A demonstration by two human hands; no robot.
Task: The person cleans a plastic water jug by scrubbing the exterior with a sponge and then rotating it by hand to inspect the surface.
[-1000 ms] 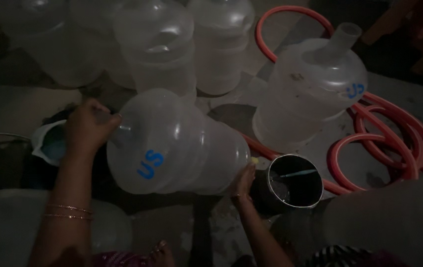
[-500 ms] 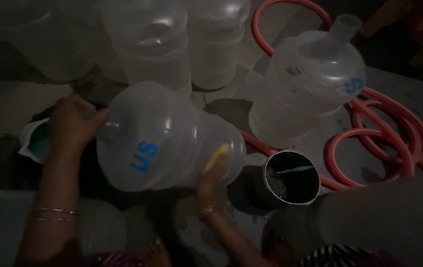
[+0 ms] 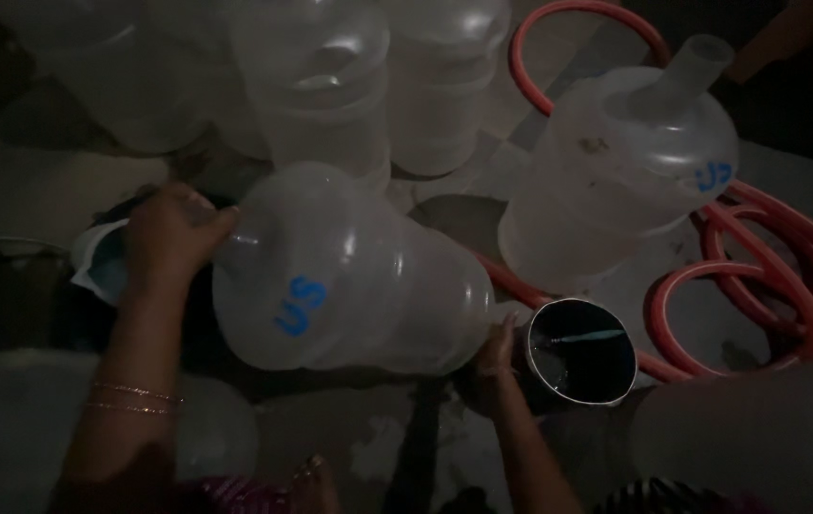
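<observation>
Head view | left hand [image 3: 173, 238] fingers wrapped round jug [image 3: 349, 276] neck, jug on its side, centre | right hand [image 3: 495, 347] fingers pressed on base | risk: jug rolling right, knocking metal cup [image 3: 580, 350]

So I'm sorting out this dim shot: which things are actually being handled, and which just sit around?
In hand:
- tipped jug, lying on its side
- left hand at its neck
- right hand at its base

Lying about:
- upright jug
- back jugs
- red hose
- steel cup
</observation>
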